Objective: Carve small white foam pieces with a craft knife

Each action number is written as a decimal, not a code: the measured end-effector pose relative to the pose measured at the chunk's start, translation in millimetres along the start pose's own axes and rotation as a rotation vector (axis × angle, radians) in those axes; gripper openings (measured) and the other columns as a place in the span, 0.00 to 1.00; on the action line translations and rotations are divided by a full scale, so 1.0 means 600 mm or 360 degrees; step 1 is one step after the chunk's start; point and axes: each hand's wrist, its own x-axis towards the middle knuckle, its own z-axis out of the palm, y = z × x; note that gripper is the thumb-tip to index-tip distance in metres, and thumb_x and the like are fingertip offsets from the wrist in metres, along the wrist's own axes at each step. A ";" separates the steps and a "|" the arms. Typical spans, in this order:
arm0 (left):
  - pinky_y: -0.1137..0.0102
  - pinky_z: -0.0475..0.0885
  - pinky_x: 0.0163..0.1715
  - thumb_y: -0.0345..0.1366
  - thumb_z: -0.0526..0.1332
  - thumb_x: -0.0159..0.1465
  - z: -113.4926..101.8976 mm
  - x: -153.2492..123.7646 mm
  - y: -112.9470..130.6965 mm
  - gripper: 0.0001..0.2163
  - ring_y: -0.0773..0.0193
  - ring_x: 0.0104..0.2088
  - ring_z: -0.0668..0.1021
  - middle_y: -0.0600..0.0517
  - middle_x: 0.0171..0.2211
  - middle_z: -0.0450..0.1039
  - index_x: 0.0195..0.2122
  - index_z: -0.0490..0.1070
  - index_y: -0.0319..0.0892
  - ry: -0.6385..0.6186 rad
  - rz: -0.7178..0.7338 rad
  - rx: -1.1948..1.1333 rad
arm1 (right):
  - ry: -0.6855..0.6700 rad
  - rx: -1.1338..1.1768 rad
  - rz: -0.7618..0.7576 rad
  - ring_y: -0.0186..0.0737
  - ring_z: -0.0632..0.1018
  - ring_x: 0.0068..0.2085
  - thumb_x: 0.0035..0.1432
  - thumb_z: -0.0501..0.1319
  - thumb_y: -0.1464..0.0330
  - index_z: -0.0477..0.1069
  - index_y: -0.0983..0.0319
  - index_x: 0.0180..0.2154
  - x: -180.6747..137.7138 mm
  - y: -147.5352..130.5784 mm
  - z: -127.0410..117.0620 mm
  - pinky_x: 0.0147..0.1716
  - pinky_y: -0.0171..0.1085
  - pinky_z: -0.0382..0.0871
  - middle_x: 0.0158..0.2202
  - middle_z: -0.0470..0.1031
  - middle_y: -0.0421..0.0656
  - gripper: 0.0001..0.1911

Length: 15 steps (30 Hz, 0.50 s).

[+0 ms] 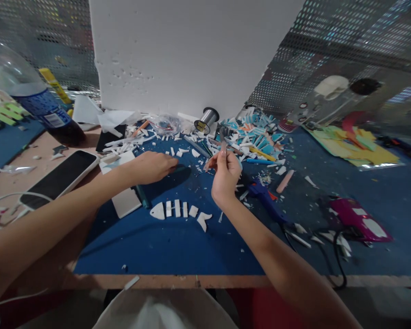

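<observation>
On the blue cutting mat (137,251) lies a row of white foam pieces forming a fish skeleton: a rounded head (158,211) with a small hole, several narrow rib pieces (177,208) and a forked tail (203,220). My left hand (155,167) hovers above and behind the head, fingers bent together; whatever is at their tips is too dark to make out. My right hand (226,176) is raised behind the tail, pinching a slim greyish pointed tool (222,138) that sticks upward. Near its fingertips, a spool of silver wire (207,120) stands among scraps.
White and blue foam scraps (256,132) are heaped along the back by a white board (192,55). A blue glue gun (269,201) with a cable and a magenta device (359,219) lie at right. At left are a phone (60,178) and a tilted cola bottle (44,105).
</observation>
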 end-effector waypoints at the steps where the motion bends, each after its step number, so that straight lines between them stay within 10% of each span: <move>1: 0.72 0.63 0.23 0.36 0.49 0.65 0.003 0.000 0.007 0.11 0.60 0.29 0.77 0.44 0.35 0.76 0.41 0.69 0.40 0.0005 0.0036 0.0028 | -0.0008 0.0001 0.0000 0.32 0.67 0.21 0.59 0.55 0.52 0.60 0.59 0.22 0.000 0.000 0.000 0.22 0.34 0.65 0.19 0.62 0.36 0.21; 15: 0.71 0.61 0.23 0.27 0.47 0.63 0.015 -0.010 0.041 0.10 0.64 0.25 0.74 0.46 0.29 0.73 0.36 0.68 0.37 0.0204 0.0152 0.0140 | -0.0080 -0.0058 -0.0018 0.32 0.68 0.21 0.60 0.55 0.55 0.61 0.60 0.22 -0.007 -0.006 0.001 0.23 0.34 0.64 0.19 0.63 0.36 0.19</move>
